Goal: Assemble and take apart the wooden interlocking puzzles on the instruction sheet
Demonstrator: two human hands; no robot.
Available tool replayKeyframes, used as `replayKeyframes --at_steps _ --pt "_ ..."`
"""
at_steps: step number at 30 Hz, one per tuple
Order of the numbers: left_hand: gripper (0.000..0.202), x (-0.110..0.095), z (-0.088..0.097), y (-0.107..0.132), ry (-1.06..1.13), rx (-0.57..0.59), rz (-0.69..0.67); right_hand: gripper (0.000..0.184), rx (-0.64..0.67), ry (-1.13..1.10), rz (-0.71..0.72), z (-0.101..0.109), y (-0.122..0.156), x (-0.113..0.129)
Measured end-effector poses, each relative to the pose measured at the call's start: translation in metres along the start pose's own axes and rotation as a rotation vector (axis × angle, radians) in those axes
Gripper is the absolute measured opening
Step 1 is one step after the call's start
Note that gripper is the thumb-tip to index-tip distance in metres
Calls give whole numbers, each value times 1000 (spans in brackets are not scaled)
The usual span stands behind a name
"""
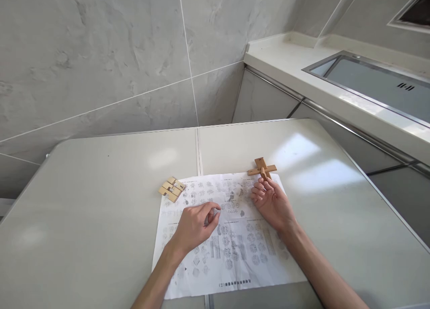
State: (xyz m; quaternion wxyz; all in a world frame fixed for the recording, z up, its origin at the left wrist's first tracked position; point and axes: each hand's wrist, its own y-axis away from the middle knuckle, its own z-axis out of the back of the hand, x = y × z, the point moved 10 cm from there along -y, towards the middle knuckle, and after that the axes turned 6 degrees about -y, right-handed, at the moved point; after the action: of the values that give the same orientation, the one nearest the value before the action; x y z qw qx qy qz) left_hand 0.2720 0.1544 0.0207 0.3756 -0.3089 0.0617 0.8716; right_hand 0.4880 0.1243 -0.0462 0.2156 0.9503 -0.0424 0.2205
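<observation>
A white printed sheet (231, 251) with small diagrams lies on a pale grey table (101, 201). My left hand (196, 226) rests on the sheet's middle, its fingers curled in loosely with nothing visible in them. My right hand (272, 201) lies on the sheet's upper right, its fingers curled, and its fingertips touch a wooden cross-shaped puzzle piece (262, 168) at the sheet's top right corner. A second wooden puzzle (172, 188), made of interlocked flat bars, sits at the sheet's top left corner, apart from both hands.
A grey tiled wall (117, 62) rises behind the table. To the right runs a white counter (285, 53) with a steel sink (376, 83) set in it, with a gap between it and the table's right edge.
</observation>
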Motion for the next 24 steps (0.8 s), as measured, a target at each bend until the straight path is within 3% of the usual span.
replayKeyframes --at_steps 7,15,19,24 --pt "14 -1 0 0 -5 -2 -11 21 58 59 34 -3 -1 4" --pt "14 -1 0 0 -1 -2 -11 19 53 168 96 -6 0 6" --pt "15 -2 2 -1 3 -4 -13 30 90 476 185 -18 9 5" --pt "15 -2 3 -2 1 -20 -12 49 294 942 205 -43 26 -12"
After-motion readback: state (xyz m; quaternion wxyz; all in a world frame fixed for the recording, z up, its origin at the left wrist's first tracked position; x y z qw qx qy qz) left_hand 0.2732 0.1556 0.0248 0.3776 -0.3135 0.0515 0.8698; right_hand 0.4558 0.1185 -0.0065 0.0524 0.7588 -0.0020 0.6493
